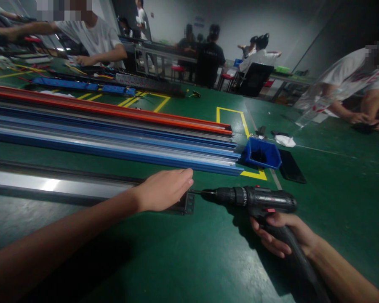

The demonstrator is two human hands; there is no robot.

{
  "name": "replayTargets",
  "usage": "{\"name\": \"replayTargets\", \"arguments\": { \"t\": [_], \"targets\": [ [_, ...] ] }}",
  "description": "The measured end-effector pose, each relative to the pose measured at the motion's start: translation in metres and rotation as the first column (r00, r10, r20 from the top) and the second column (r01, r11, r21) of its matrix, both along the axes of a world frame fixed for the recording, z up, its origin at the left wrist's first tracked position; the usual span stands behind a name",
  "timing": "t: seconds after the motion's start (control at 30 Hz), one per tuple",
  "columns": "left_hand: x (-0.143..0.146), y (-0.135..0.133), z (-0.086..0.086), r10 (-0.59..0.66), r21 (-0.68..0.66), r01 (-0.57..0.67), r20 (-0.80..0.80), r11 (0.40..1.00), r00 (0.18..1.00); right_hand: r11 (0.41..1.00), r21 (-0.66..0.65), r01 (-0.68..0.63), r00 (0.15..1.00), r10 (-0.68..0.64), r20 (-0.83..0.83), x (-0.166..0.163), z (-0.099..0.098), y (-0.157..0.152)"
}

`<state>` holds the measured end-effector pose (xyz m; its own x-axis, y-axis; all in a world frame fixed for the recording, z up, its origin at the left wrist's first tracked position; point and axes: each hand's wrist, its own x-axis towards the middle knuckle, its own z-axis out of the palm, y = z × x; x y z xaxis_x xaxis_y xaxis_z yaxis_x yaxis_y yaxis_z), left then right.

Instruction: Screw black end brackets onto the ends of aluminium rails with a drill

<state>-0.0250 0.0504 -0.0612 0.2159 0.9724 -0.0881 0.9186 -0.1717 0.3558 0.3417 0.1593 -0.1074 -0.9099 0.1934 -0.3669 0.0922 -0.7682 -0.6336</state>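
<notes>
My right hand (293, 235) is wrapped round the grip of a black cordless drill (265, 198) that points left. Its long thin bit (197, 192) reaches the end of a dark metal profile with a shiny silver strip (66, 186). A black slotted end cap (190, 204) sits on that end of the profile. Over the same end lies my left hand (166, 189), its fingers curled down and holding the profile beside the bit tip. The left fingertips partly cover the spot where bit and cap meet, so contact there cannot be made out.
Several blue profiles (129, 145) and an orange one (145, 112) lie behind on the green table (189, 261). A blue bin (263, 153) with dark small parts, a black phone-like slab (292, 166) and a crumpled white piece (285, 140) are to the right. People work across the table.
</notes>
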Motion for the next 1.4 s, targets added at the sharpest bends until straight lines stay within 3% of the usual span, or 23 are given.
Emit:
{"name": "replayTargets", "arguments": {
  "t": [1.4],
  "targets": [
    [0.0010, -0.0004, 0.0021, 0.011, -0.013, -0.011, -0.006, 1.000, 1.000, 1.000, 0.021, 0.006, 0.999, -0.007, 0.051, 0.0022, 0.0018, -0.0007]
  ]
}}
